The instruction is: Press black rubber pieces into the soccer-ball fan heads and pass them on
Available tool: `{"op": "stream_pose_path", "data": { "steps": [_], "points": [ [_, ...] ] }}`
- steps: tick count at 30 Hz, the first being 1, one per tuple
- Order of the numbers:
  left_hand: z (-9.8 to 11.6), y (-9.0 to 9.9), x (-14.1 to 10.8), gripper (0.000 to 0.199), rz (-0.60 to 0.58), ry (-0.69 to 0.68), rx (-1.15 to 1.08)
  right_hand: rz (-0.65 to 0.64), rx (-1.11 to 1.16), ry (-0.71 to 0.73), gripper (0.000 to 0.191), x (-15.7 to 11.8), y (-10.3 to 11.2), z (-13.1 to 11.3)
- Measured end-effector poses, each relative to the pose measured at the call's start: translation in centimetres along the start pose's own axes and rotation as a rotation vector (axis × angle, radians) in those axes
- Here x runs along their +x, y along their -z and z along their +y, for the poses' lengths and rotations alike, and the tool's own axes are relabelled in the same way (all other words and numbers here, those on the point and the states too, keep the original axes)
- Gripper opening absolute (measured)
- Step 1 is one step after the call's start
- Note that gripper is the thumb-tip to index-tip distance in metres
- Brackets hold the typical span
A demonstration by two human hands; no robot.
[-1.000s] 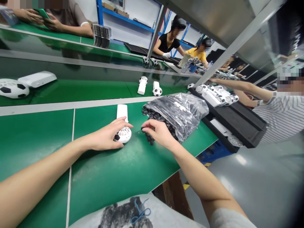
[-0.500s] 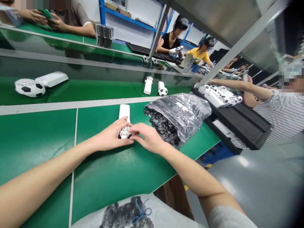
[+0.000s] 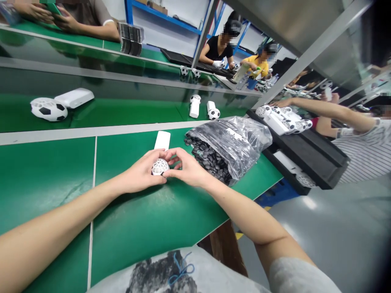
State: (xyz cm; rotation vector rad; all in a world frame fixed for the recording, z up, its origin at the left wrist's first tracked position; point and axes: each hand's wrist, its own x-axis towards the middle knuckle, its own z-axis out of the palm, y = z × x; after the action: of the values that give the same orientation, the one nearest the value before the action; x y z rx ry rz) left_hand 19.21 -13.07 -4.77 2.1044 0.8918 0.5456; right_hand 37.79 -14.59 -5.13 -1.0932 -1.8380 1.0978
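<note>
A soccer-ball-shaped device point(image 3: 160, 167) rests on the green table, its white open grille facing up and toward me. Its flat white body point(image 3: 162, 140) stretches away beyond my fingers. My left hand point(image 3: 148, 170) curls round the ball's left side, thumb at the near edge and fingers at the far edge. From the right, my right hand point(image 3: 183, 166) closes on the ball with thumb and fingertips; whether a small piece sits between them is hidden. Right of that hand lies a clear plastic bag point(image 3: 241, 136) with many small black pieces point(image 3: 212, 160) spilling from its mouth.
Beyond the table's pale edge strip point(image 3: 128, 127), more soccer-ball devices point(image 3: 194, 106) lie on a green belt. At right, black trays point(image 3: 317, 150) hold several such devices, and a co-worker's arm point(image 3: 330, 110) reaches over them. A slanting metal post point(image 3: 287, 75) rises behind the bag.
The ball has turned so its grille shows more and its black patches less. My right fingers have gone from a pinch at its near side to a wider hold. The striped-shirt co-worker has shifted right.
</note>
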Motion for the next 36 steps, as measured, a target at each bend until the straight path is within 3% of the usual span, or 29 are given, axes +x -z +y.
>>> {"op": "stream_pose_path", "data": {
  "steps": [3,6,12,18,21,24,27,30,36],
  "points": [
    [-0.3,0.3,0.1,0.054,-0.026,0.007,0.020,0.098,-0.066,-0.018,0.022,-0.1,1.6,0.0],
    [-0.6,0.3,0.1,0.058,-0.036,-0.007,0.096,0.187,-0.345,-0.094,0.007,-0.9,3.6,0.1],
    [-0.3,-0.6,0.1,0.055,0.077,0.092,0.177,0.060,-0.763,-0.152,0.009,-2.5,3.8,0.8],
    [0.1,0.3,0.2,0.049,-0.005,0.094,0.058,-0.044,-0.938,-0.176,0.009,-1.9,3.2,0.6],
    [0.0,1.3,0.3,0.047,-0.091,0.015,0.025,-0.072,-1.041,-0.150,0.018,-1.6,3.3,0.5],
    [-0.5,2.9,0.3,0.051,-0.267,-0.061,-0.007,-0.060,-0.975,-0.130,0.025,-1.7,3.4,0.4],
    [-0.9,4.7,0.0,0.056,-0.394,-0.014,0.038,-0.051,-0.813,-0.076,0.021,-2.2,3.4,-0.1],
    [-0.5,5.4,-0.3,0.055,-0.403,0.060,0.125,-0.073,-0.691,-0.026,0.014,-2.8,2.8,-1.0],
    [1.2,4.3,-0.7,0.049,-0.324,0.129,0.197,-0.035,-0.532,0.146,0.014,-2.3,0.7,-2.2]
  ]
}}
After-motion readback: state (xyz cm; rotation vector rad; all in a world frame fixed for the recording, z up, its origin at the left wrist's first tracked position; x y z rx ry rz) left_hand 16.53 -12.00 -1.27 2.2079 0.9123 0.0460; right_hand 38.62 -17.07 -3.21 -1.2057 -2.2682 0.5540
